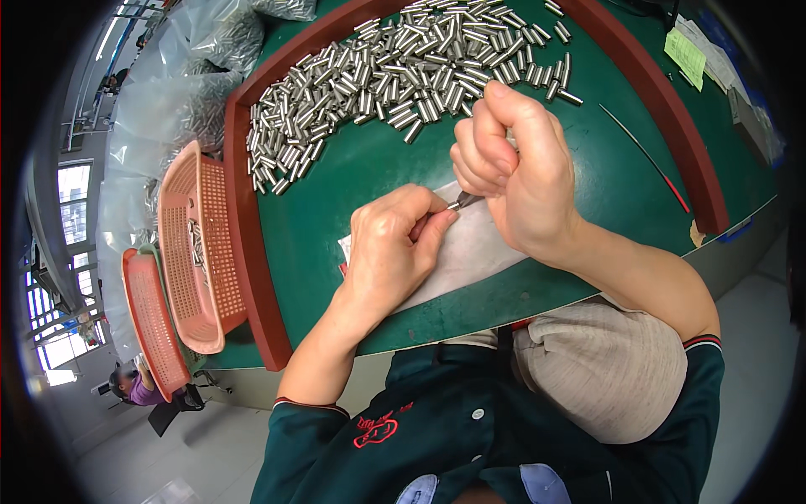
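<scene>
Between thumb and forefinger, my left hand (395,239) pinches a small shiny metal cylinder (454,205) above a white sheet (470,244). My right hand (525,168) is closed in a fist just to the right and higher. A dark, narrow tool tip (468,199) comes out below that fist and meets or nearly meets the cylinder's end. The fingers hide the rest of the tool, so its kind cannot be made out. Beyond both hands lies a wide heap of similar metal cylinders (403,71) on the green tabletop (336,197).
A dark red wooden rim (252,277) frames the work area. At right lies a thin rod with a red handle (672,193). Pink plastic baskets (220,277) stand left, one holding some cylinders. Clear bags (168,113) of metal parts sit behind them. A person (143,388) is far left.
</scene>
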`<state>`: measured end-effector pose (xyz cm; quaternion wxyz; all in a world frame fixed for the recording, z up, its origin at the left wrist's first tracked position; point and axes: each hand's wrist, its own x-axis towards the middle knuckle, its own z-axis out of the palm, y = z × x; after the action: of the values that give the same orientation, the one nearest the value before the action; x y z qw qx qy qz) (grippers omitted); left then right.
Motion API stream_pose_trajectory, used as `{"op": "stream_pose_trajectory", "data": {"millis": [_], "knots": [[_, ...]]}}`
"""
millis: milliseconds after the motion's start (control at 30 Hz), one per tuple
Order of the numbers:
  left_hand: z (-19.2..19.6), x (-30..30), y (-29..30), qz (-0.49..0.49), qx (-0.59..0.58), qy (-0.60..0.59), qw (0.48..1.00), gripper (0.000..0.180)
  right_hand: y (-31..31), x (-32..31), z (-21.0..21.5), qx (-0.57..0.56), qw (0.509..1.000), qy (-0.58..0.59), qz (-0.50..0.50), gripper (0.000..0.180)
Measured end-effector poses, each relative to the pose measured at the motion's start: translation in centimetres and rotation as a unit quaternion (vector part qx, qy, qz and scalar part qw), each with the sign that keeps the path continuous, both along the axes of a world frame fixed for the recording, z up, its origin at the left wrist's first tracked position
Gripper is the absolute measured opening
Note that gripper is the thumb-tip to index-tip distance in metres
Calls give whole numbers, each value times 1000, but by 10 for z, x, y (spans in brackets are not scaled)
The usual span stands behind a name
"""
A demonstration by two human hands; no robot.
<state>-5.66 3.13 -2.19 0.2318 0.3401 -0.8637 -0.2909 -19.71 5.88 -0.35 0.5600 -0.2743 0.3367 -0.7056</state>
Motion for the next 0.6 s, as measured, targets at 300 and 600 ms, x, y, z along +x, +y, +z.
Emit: {"op": "stream_pose_trajectory", "data": {"millis": [300,600], "knots": [[-2,0,-1,3,11,6,1000,10,1,3,0,-3,1000,20,-15,41],[-1,0,-1,9,38,5,999,10,3,5,1,0,999,36,-22,42]]}}
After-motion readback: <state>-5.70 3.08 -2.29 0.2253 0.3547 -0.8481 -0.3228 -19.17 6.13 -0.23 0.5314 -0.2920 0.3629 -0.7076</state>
